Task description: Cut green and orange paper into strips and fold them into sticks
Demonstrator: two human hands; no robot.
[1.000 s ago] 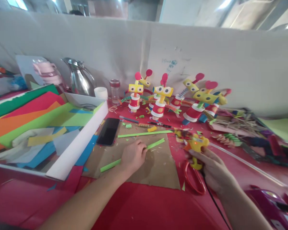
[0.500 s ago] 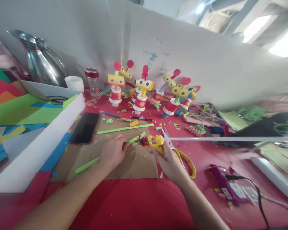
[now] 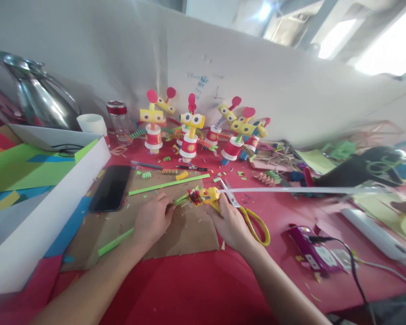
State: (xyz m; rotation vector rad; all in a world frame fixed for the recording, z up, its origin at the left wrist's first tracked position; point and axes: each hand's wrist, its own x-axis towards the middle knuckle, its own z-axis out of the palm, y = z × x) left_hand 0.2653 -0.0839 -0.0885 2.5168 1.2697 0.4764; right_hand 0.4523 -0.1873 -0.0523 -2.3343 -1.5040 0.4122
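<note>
Evidently, pinches a light-green strip (image 3: 115,242) between the thumb and fingers of the left hand (image 3: 154,221), with one end trailing below and left of that grip and the other just past the fingertips, close to the nozzle of a yellow glue gun (image 3: 210,195). Cannot tell if touching there. Clasps that gun in the right hand (image 3: 232,221), nozzle aimed leftward at the strip; cannot tell whether squeezing the trigger. Has a long clear rod (image 3: 291,190) running rightward from behind the gun. Leans both grips over a brown cardboard sheet (image 3: 189,237). Has yellow-handled scissors (image 3: 256,221) just right of the right grip, and well beyond these, a purple box (image 3: 313,248) with a black cord. Just past the left grip, shows a second green strip (image 3: 169,184); leftward, a black phone (image 3: 111,187) beside a white box (image 3: 61,203) of coloured paper. Farther beyond both grips, shows red-and-yellow figures (image 3: 189,148) grouped before a pale wall (image 3: 122,54).
</note>
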